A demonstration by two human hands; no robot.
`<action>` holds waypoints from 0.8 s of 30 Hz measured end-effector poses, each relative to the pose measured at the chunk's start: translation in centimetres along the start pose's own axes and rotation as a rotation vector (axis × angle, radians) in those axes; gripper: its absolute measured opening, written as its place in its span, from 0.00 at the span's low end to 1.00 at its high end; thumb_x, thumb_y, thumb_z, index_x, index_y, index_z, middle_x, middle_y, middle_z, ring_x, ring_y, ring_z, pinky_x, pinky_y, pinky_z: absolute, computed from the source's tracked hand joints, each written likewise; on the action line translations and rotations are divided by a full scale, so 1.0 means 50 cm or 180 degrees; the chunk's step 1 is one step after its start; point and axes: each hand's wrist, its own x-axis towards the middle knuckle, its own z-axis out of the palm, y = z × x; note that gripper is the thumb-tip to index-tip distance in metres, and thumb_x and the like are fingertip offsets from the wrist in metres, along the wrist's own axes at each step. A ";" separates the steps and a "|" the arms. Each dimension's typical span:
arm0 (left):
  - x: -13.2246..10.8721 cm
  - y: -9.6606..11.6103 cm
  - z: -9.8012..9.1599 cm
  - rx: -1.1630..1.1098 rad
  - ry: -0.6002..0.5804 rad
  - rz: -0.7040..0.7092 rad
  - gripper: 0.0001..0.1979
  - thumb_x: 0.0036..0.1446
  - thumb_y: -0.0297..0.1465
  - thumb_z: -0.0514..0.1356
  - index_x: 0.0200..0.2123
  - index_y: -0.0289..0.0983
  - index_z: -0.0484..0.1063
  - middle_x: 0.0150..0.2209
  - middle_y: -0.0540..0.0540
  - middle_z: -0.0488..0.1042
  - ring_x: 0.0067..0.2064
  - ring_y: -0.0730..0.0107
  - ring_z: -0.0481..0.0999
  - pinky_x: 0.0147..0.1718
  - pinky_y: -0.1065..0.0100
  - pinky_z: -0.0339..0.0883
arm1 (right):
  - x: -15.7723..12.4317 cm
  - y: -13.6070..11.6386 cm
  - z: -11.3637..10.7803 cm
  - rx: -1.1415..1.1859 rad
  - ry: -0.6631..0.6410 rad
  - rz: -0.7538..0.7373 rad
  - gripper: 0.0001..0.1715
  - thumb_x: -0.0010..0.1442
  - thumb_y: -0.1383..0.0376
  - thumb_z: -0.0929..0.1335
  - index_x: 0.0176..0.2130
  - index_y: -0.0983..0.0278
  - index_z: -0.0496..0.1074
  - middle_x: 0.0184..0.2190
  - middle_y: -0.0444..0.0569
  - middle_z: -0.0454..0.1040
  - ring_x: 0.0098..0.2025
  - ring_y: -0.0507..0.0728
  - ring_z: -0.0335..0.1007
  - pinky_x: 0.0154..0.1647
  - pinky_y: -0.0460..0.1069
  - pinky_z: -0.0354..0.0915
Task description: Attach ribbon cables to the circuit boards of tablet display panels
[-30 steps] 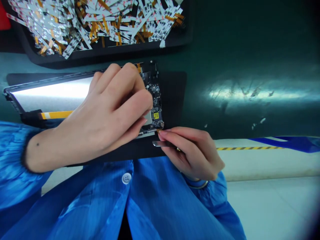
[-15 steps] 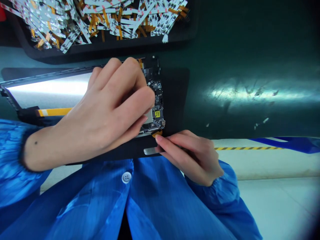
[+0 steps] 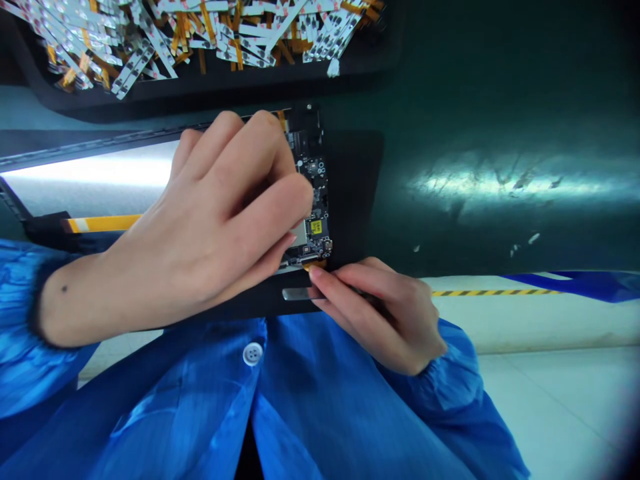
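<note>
My left hand [image 3: 225, 207] curls over a dark circuit board [image 3: 316, 200], fingertips on its upper part, and hides much of it. The board lies at the end of a silver-backed display panel [image 3: 90, 177] with a yellow strip [image 3: 103, 223] along its edge. My right hand [image 3: 385, 313] pinches a flat metal tool [image 3: 296, 294] whose blade points left, below the board. Its index fingertip sits against a small orange flex cable [image 3: 314, 265] at the board's lower edge.
A black tray [image 3: 150, 107] of several white-and-orange flex strips stands at the top. The panel rests on a black mat [image 3: 355, 200] on a dark green bench [image 3: 500, 213]. Yellow-black tape [image 3: 495, 292] runs along the far right. Blue smock sleeves cover my forearms.
The metal tool has shifted left under the board, and my right fingertip has come onto the orange flex. The whole view has drifted slightly.
</note>
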 end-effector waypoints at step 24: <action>-0.003 -0.008 -0.017 -0.0064 -0.0342 0.0371 0.21 0.69 0.29 0.37 0.38 0.41 0.70 0.38 0.50 0.60 0.46 0.67 0.73 0.39 0.58 0.72 | -0.001 0.000 0.020 -0.1038 0.0762 -0.0706 0.06 0.62 0.71 0.71 0.41 0.65 0.76 0.37 0.48 0.80 0.37 0.54 0.78 0.37 0.47 0.78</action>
